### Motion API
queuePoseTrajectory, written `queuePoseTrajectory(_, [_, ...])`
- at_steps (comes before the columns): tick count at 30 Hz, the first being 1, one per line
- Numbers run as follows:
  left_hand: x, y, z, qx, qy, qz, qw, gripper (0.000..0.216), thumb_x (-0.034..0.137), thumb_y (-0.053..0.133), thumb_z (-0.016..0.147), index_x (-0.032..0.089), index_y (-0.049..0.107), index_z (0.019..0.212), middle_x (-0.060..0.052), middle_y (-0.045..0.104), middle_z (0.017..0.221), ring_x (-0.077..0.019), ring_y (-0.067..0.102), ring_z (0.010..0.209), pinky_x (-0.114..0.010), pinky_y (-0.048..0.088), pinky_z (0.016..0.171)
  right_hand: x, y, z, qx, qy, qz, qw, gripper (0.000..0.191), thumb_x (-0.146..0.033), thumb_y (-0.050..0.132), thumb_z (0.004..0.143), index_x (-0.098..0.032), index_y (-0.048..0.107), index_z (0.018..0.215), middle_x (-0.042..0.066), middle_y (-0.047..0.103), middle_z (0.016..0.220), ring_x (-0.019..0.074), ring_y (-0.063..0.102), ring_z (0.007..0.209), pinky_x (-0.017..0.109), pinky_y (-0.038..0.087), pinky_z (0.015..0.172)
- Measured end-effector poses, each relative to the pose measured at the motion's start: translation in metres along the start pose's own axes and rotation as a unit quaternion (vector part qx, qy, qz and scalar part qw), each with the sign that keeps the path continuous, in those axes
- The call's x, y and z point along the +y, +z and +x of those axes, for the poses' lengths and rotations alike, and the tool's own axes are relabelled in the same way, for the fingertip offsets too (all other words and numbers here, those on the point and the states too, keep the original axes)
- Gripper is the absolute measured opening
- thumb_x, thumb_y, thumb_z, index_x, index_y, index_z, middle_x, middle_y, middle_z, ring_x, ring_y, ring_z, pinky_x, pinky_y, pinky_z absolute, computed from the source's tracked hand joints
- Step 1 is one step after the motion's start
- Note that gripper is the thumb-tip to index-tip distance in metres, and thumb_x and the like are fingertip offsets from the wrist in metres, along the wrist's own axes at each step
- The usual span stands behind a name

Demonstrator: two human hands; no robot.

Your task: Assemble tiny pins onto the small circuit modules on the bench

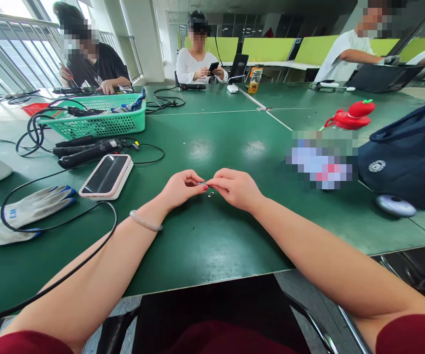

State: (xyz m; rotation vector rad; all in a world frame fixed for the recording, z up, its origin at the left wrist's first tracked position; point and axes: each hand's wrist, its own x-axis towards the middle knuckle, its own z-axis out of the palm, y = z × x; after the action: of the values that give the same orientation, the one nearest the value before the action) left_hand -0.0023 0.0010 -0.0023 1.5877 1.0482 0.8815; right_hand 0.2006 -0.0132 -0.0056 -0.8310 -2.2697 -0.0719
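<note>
Both my hands meet over the green table (pixel 212 236), a little in front of me. My left hand (pixel 181 189) and my right hand (pixel 234 188) pinch the two ends of a tiny metal part (pixel 202 183) between thumb and fingertips. A second small metal piece (pixel 211 194) lies on the table just below the pinch. A pale bangle (pixel 145 222) circles my left wrist.
A phone in a pink case (pixel 106 176), white work gloves (pixel 20 214), black cables (pixel 61 221) and a green basket (pixel 96 115) sit to the left. A dark blue bag (pixel 407 157), a grey puck (pixel 395 205) and a red-capped bottle (pixel 348 118) lie right. Three people sit across the table.
</note>
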Motion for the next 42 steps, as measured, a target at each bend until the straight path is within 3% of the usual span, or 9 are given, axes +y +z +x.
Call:
queuePoseTrajectory(5, [0.001,0.000,0.000,0.028,0.002,0.024,0.999,0.037,0.040,0.080,0.059,0.016,0.059,0.078,-0.004,0.070,0.076,-0.0170,0.066,0.074,-0.032,0.049,0.071,0.004,0.002,0.000,-0.011,0.092,0.047,0.995,0.023,-0.019,0.052,0.092,-0.022,0.071,0.104,0.004,0.066,0.092,0.0125,0.059,0.075,0.025,0.045,0.068])
queuePoseTrajectory(8, [-0.002,-0.002,0.001,0.052,-0.010,0.104,0.993,0.037,0.042,0.079,0.059,0.017,0.061,0.079,-0.005,0.071,0.078,-0.0186,0.066,0.075,-0.033,0.049,0.071,0.009,0.005,0.000,-0.106,0.143,0.049,0.983,0.016,-0.023,0.065,0.084,-0.020,0.072,0.098,0.002,0.064,0.087,0.0126,0.056,0.071,0.025,0.043,0.066])
queuePoseTrajectory(11, [-0.004,-0.004,0.002,0.062,-0.008,0.163,0.985,0.037,0.045,0.078,0.060,0.018,0.062,0.081,-0.005,0.072,0.082,-0.0204,0.067,0.078,-0.034,0.049,0.072,0.012,0.008,0.001,-0.166,0.155,0.059,0.972,0.012,-0.027,0.070,0.081,-0.021,0.070,0.092,0.000,0.062,0.083,0.0121,0.054,0.070,0.025,0.040,0.065])
queuePoseTrajectory(13, [-0.004,-0.004,0.001,0.057,-0.004,0.174,0.983,0.036,0.045,0.077,0.061,0.019,0.063,0.081,-0.005,0.073,0.082,-0.0206,0.067,0.079,-0.034,0.050,0.073,0.011,0.010,0.002,-0.177,0.155,0.057,0.970,0.004,-0.023,0.067,0.083,-0.020,0.069,0.085,0.000,0.060,0.081,0.0119,0.053,0.071,0.024,0.039,0.066])
queuePoseTrajectory(16, [-0.002,-0.003,0.000,0.051,-0.004,0.184,0.982,0.035,0.044,0.077,0.061,0.019,0.063,0.081,-0.004,0.072,0.082,-0.0201,0.067,0.080,-0.033,0.050,0.073,0.008,0.010,0.003,-0.186,0.159,0.051,0.968,0.006,-0.019,0.063,0.085,-0.019,0.067,0.079,0.000,0.059,0.080,0.0123,0.053,0.073,0.025,0.038,0.068])
queuePoseTrajectory(20, [-0.001,-0.001,-0.002,0.049,-0.003,0.198,0.979,0.033,0.043,0.077,0.061,0.020,0.064,0.081,-0.003,0.072,0.082,-0.0197,0.067,0.080,-0.033,0.050,0.075,0.008,0.008,0.003,-0.179,0.180,0.040,0.966,0.008,-0.019,0.062,0.085,-0.018,0.066,0.077,0.001,0.060,0.081,0.0138,0.054,0.075,0.026,0.038,0.069])
queuePoseTrajectory(25, [-0.002,-0.001,-0.001,0.038,0.004,0.189,0.981,0.032,0.040,0.078,0.059,0.020,0.064,0.079,-0.003,0.073,0.082,-0.0196,0.067,0.081,-0.032,0.050,0.075,0.003,0.005,0.007,-0.093,0.234,0.037,0.967,0.012,-0.017,0.059,0.086,-0.018,0.065,0.076,0.002,0.060,0.079,0.0142,0.053,0.074,0.026,0.038,0.067])
queuePoseTrajectory(29, [-0.001,0.001,-0.001,0.032,0.016,0.194,0.980,0.033,0.041,0.079,0.058,0.020,0.062,0.077,-0.003,0.072,0.083,-0.0198,0.066,0.080,-0.033,0.049,0.074,-0.006,0.006,0.010,-0.057,0.211,0.059,0.974,0.011,-0.016,0.058,0.085,-0.018,0.065,0.076,0.002,0.061,0.079,0.0139,0.053,0.071,0.027,0.039,0.066])
queuePoseTrajectory(42, [0.002,0.002,-0.003,0.016,0.039,0.201,0.979,0.033,0.042,0.079,0.059,0.019,0.063,0.077,-0.003,0.071,0.084,-0.0194,0.064,0.080,-0.032,0.048,0.075,-0.008,0.009,0.009,-0.065,0.177,0.080,0.979,0.009,-0.014,0.062,0.083,-0.018,0.067,0.077,0.001,0.062,0.077,0.0129,0.053,0.069,0.025,0.039,0.065])
